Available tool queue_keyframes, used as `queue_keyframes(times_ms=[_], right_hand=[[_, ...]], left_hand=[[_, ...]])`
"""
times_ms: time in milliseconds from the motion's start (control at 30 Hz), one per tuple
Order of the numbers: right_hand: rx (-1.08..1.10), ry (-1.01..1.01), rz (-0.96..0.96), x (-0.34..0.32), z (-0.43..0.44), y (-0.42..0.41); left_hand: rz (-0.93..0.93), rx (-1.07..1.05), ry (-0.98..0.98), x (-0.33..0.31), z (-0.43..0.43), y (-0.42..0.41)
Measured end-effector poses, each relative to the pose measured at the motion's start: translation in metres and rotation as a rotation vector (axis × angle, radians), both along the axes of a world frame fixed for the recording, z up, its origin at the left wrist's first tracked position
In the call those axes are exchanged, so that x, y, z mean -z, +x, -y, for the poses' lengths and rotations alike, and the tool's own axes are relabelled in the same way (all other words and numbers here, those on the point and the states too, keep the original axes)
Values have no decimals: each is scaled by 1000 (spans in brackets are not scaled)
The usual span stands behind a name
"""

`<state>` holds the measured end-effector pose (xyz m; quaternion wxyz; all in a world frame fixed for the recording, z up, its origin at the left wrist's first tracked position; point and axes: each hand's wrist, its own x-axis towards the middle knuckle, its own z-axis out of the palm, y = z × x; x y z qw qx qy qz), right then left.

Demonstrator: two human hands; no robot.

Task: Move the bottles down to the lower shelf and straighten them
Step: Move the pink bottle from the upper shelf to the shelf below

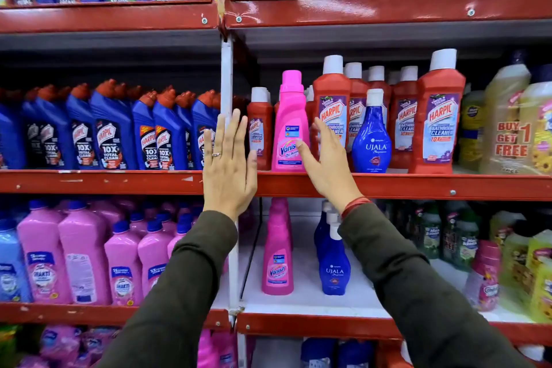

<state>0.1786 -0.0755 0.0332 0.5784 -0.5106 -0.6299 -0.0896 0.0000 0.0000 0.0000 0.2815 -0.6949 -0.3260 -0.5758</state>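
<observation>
A pink Vanish bottle (290, 116) stands upright at the front of the middle shelf (388, 185), between red Harpic bottles. A blue Ujala bottle (372, 137) stands to its right. My left hand (228, 164) is open, fingers spread, just left of the pink bottle. My right hand (327, 158) is open on its right side, thumb near its label. Neither hand holds anything. On the lower shelf (313, 324), another pink Vanish bottle (277, 260) and blue Ujala bottles (334, 266) stand upright.
Red Harpic bathroom cleaner bottles (439, 116) crowd the middle shelf behind and beside the pink bottle. Blue Harpic bottles (113, 128) fill the left bay beyond a white upright post (226, 75). Yellow bottles (507, 128) stand far right. Pink bottles (83, 254) fill the lower left.
</observation>
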Motion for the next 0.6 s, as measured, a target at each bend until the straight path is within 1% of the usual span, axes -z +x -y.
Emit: queue_keyframes(times_ms=[67, 200, 467, 600], right_hand=[[-60, -77, -74, -4, -6, -1], [-86, -182, -99, -8, -16, 2], [-213, -250, -189, -16, -21, 11], [-268, -225, -261, -16, -22, 12]], left_hand=[[11, -19, -37, 5, -6, -8], [-26, -6, -104, 26, -23, -10], [-57, -46, -126, 43, -45, -5], [-65, -90, -99, 44, -50, -5]])
